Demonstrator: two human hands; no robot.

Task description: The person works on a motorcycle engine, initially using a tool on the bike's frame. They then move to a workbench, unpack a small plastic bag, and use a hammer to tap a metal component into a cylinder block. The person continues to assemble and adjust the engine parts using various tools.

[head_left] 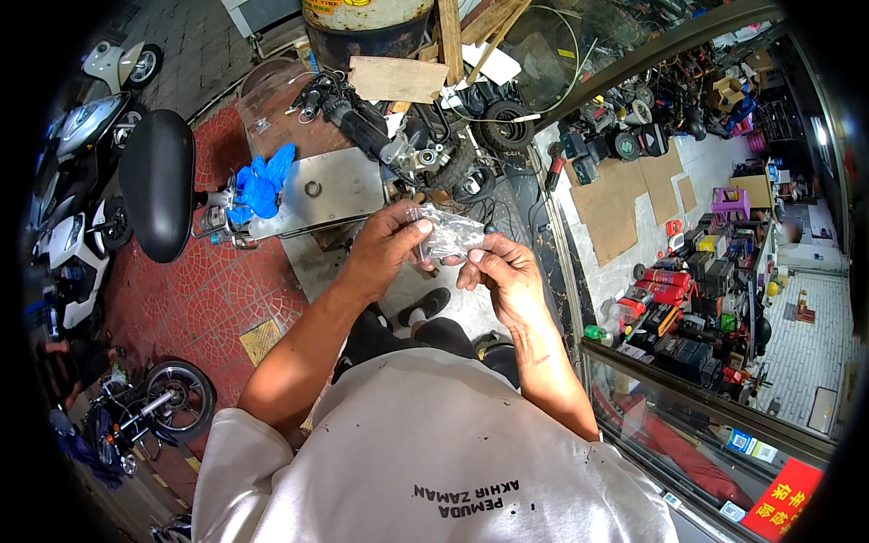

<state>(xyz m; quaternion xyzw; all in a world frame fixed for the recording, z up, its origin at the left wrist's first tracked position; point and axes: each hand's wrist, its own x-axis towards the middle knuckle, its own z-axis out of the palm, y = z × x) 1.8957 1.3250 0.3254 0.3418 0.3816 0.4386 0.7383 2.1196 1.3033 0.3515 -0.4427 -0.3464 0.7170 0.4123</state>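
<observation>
Between my two hands a small clear plastic bag point(449, 233) is held out in front of my body. Its contents look like small pale or shiny pieces, too small to name. My left hand point(387, 244) pinches the bag's left edge between thumb and fingers. On the other side, my right hand point(503, 273) grips the lower right corner, thumb on top. Just beyond the bag lies a greasy pile of metal vehicle parts point(425, 156). To the left of my hands is a metal-topped bench point(339, 188) with a small dark ring point(313, 188) on it.
A crumpled blue plastic bag point(261, 185) lies at the bench's left end, beside a black padded seat point(157, 185). A rusty drum point(367, 27) stands beyond. Parked scooters point(86, 244) line the left. Right of a glass door frame, a shop floor holds batteries and tools point(688, 317).
</observation>
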